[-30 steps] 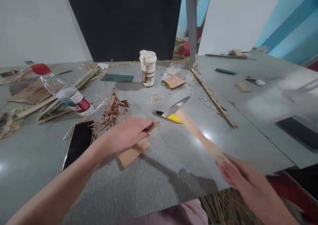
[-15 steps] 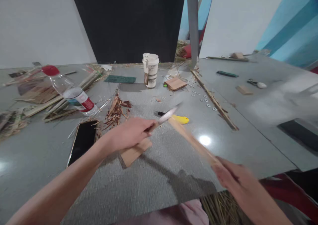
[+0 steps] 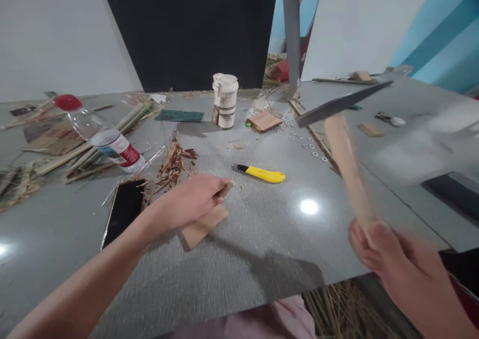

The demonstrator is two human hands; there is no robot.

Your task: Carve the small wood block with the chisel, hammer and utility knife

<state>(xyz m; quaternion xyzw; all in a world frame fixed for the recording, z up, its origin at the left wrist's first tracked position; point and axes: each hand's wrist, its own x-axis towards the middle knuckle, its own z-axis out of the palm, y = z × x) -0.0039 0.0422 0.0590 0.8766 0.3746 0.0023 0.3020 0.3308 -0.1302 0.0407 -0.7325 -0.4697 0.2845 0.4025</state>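
My right hand is wrapped round the wooden handle of a hatchet, raised at the right. Its dark metal head tapers to the right and is up in the air, apart from any wood. My left hand is closed on a small wood piece, only whose end shows past the fingers. Under this hand lies a flat wood block on the grey table. A yellow utility knife lies on the table between the two hands.
Left of my left hand are a phone, reddish wood shavings and a tilted water bottle. Further back stand a white lidded cup and a wood block. Several washers lie near a long wood strip.
My right hand has swung the hatchet up and to the right, away from the wood piece in my left hand. The left hand has barely moved. The utility knife is now fully in view.
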